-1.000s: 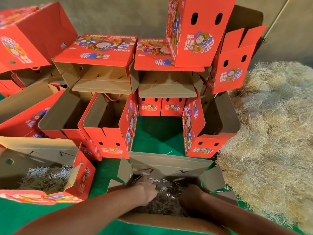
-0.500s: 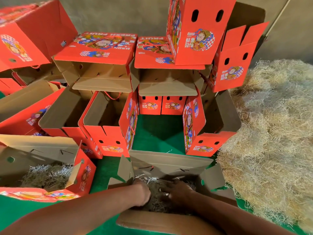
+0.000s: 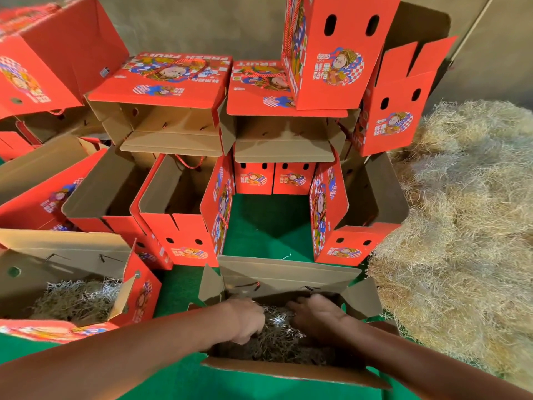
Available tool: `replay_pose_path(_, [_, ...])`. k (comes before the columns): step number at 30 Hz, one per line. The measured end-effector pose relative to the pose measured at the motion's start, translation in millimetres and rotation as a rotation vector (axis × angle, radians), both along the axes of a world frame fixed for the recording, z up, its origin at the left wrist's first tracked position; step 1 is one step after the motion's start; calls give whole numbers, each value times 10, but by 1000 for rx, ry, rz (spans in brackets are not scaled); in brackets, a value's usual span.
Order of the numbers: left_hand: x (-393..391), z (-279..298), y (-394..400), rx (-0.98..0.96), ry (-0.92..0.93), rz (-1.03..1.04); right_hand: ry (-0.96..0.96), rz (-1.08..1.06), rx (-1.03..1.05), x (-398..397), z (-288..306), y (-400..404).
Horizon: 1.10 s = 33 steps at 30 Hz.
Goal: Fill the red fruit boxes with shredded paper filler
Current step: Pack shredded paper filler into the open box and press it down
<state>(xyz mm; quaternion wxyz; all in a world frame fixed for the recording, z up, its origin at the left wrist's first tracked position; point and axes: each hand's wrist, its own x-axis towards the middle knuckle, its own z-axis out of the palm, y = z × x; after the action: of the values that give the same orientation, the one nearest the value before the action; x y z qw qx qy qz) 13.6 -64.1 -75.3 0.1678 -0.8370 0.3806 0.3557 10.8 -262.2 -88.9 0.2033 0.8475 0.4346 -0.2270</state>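
Observation:
An open red fruit box (image 3: 288,274) stands right in front of me on the green mat, its brown flaps spread. Shredded paper filler (image 3: 281,340) lies inside it. Both my hands are down in this box. My left hand (image 3: 248,319) has its fingers curled down into the filler, with the tips buried. My right hand (image 3: 317,316) lies palm down on the filler, fingers pointing left. A big pile of loose shredded paper (image 3: 461,226) lies on the floor to the right.
Another open box (image 3: 135,295) at the near left holds filler (image 3: 78,298). Several open, unfilled red boxes (image 3: 184,226) stand and lie stacked behind, round a patch of bare green mat (image 3: 268,220). A grey wall closes the back.
My right hand has moved up and left across the filler, towards my left hand. My left hand stays at the box's left side, fingers dug in deeper.

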Motion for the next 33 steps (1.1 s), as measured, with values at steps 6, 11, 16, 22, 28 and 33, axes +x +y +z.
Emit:
replay_pose_path(6, [-121,-221,-107,292,26,-75,137,-167,-233,-198,-151,8])
replay_pose_path(11, [-146,-511,-44,293,59,-135,402,-326,86,-133,-24,-114])
replay_pose_path(16, [-102,-335,-107,204,146,-5,325,-215,145,-99,30,-53])
replay_pose_path(22, [-122,-311,-180,49,-32,-66,94,42,165,-171,-174,-1])
replay_pose_path(28, [-133,-561,-117,207,152,99,169,-15,59,-224,-427,40])
replay_pose_path(33, [-161,-359,-85,257,163,95,178,-166,-16,-180,-348,124])
